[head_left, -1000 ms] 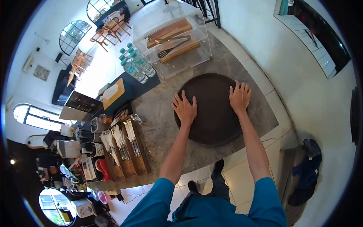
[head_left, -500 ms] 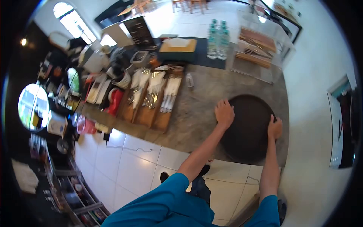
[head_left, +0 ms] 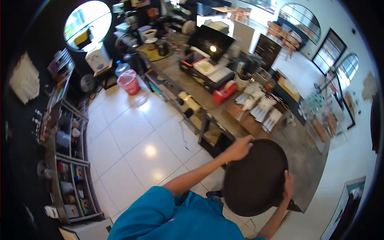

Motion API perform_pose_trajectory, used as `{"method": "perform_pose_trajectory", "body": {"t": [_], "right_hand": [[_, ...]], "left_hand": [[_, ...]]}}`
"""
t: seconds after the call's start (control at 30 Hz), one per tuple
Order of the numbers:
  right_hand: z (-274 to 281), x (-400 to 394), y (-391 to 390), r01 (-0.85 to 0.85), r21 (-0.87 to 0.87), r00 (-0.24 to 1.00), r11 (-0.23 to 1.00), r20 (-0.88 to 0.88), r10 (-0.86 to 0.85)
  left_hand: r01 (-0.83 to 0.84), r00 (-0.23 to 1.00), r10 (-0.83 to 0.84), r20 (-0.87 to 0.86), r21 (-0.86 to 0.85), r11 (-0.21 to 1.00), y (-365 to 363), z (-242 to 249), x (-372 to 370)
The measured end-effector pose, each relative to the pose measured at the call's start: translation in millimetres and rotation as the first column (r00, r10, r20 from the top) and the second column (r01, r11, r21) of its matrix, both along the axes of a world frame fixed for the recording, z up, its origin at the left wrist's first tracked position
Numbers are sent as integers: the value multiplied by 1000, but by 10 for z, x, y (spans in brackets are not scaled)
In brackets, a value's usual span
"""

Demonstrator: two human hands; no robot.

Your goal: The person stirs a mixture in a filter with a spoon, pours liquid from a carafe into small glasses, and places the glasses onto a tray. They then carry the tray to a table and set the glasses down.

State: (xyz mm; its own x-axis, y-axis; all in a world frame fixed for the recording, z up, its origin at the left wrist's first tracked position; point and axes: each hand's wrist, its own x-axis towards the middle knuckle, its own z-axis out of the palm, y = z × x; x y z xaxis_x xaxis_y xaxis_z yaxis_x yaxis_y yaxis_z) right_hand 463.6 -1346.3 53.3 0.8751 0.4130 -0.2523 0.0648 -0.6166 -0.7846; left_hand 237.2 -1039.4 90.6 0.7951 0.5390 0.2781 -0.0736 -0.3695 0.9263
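Note:
A large round dark brown tray [head_left: 256, 178] is lifted off the grey stone counter [head_left: 304, 160] and held in front of my body. My left hand [head_left: 240, 148] grips its upper left rim. My right hand [head_left: 287, 185] grips the right rim, fingers curled over the edge. Both sleeves are teal.
Wooden cutlery trays [head_left: 260, 110] with wrapped cutlery sit on the counter beyond the tray. A red object [head_left: 224, 93], a till screen [head_left: 210, 40] and coffee gear stand farther along. A red bin [head_left: 129, 82] and a shelf rack [head_left: 68, 160] flank the white tiled floor [head_left: 140, 136].
The tray has been lifted from the counter, with both hands moved from flat on its surface to gripping its rim. My view has swung left toward the floor and the long counter.

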Motion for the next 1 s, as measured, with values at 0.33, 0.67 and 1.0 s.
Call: {"method": "perform_pose_trajectory", "body": {"t": [0.33, 0.67, 1.0], "right_hand": [[430, -2660, 3292, -96, 833, 595, 544, -390, 702], [122, -3443, 5207, -183, 805, 452, 564, -441, 776], [17, -3691, 7392, -532, 723, 427, 440, -220, 877]], "left_hand": [[-544, 836, 533, -131, -323, 774, 2001, 297, -3496], [-731, 664, 733, -147, -332, 596, 3337, 96, -4669], [-835, 537, 782, -317, -65, 546, 4925, 197, -5153]]}}
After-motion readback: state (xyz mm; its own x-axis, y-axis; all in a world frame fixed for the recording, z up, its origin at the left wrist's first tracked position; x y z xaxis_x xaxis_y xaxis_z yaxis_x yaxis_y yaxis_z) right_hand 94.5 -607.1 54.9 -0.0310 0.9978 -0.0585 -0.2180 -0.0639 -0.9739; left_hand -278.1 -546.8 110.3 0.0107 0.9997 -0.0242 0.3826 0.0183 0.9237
